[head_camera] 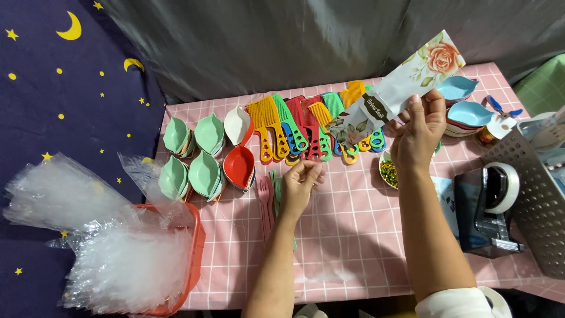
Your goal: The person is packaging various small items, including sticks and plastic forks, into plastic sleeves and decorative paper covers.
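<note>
My right hand [419, 131] holds up a long white paper sleeve [400, 88] printed with flowers, tilted up to the right above the row of combs. My left hand [300, 184] hovers over the pink checked cloth [347, 235] with its fingertips pinched together; I cannot tell if something thin is between them. It is just right of several pink and green plastic forks [269, 197] and just below a fanned row of coloured combs [294, 126] in orange, green, red and blue.
Stacks of green, white and red leaf-shaped dishes [206, 156] lie left. Blue and pink dishes [465, 106] are at the back right. A tape dispenser [491, 203] and a perforated metal rack [538, 200] stand right. A red basket [191, 259] of clear plastic bags [100, 235] sits left.
</note>
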